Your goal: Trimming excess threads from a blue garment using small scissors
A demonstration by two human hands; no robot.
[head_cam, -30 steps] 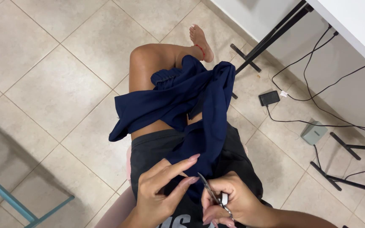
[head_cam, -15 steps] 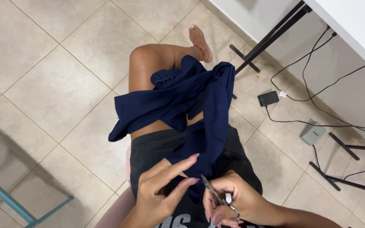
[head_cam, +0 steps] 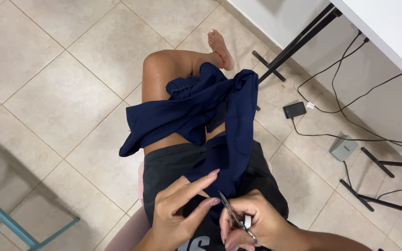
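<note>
A dark navy cloth garment (head_cam: 210, 116) lies draped over the seated person's lap, its long axis running from the far knee toward the near hands. Its near edge sits just left of and beyond the right hand (head_cam: 257, 225), which is closed around small silver scissors (head_cam: 235, 217), blades pointing far-left at the fabric. The left hand (head_cam: 182, 209), the nearer one to the cloth, pinches that edge. Compared with a second ago, the right hand has drawn slightly nearer and rightward.
</note>
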